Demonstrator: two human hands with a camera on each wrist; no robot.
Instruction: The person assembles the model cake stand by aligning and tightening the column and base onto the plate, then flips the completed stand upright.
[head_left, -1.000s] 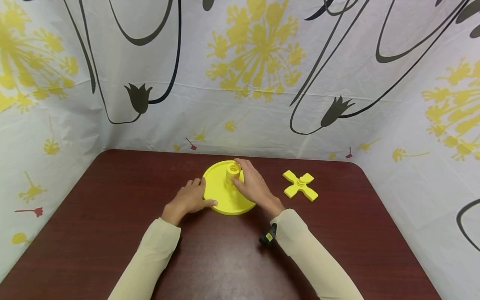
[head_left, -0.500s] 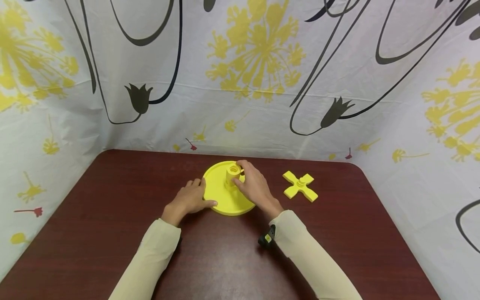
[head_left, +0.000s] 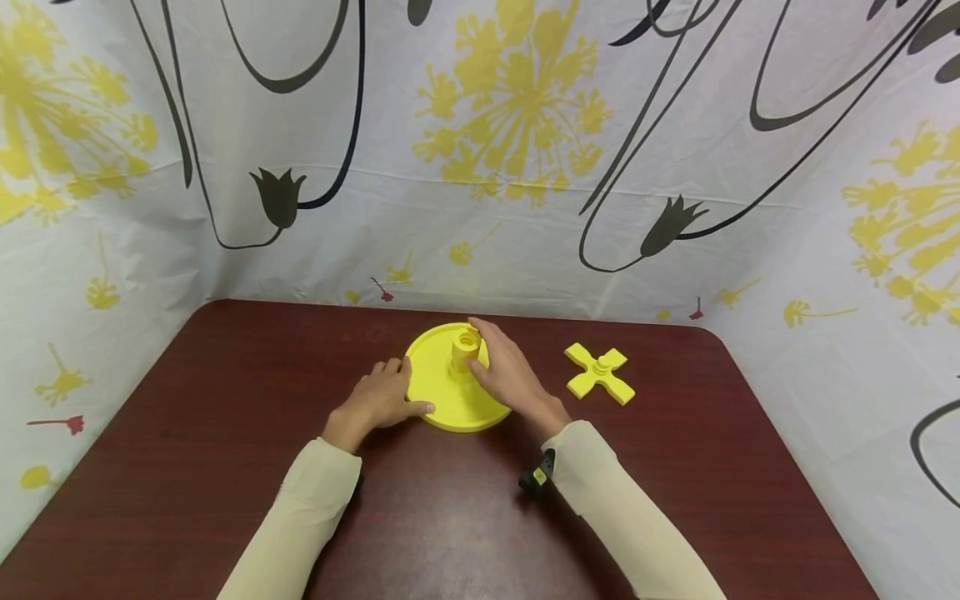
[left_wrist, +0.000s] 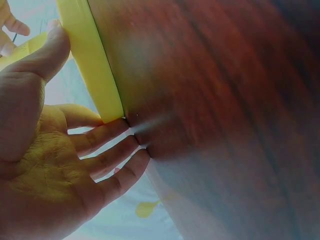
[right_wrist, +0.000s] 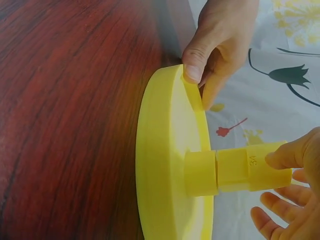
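Observation:
A round yellow base with a raised rim lies flat on the table. From its middle rises a yellow post, hollow at the top, marked "34" and showing a seam above a lower collar. My left hand holds the base's left edge, thumb on the rim and fingertips down at the table along its side. With thumb and forefinger, my right hand pinches the upper post; its other fingers are spread in the right wrist view. To the right lies a yellow four-armed cross piece with a threaded stub pointing up.
The dark red-brown table has rounded far corners. White cloth printed with flowers hangs behind it and along both sides. A black device is strapped at the right wrist.
My right hand's fingers shift slightly about the top of the post, the forefinger first moving outward, then back in. The left hand, base and cross piece stay in place.

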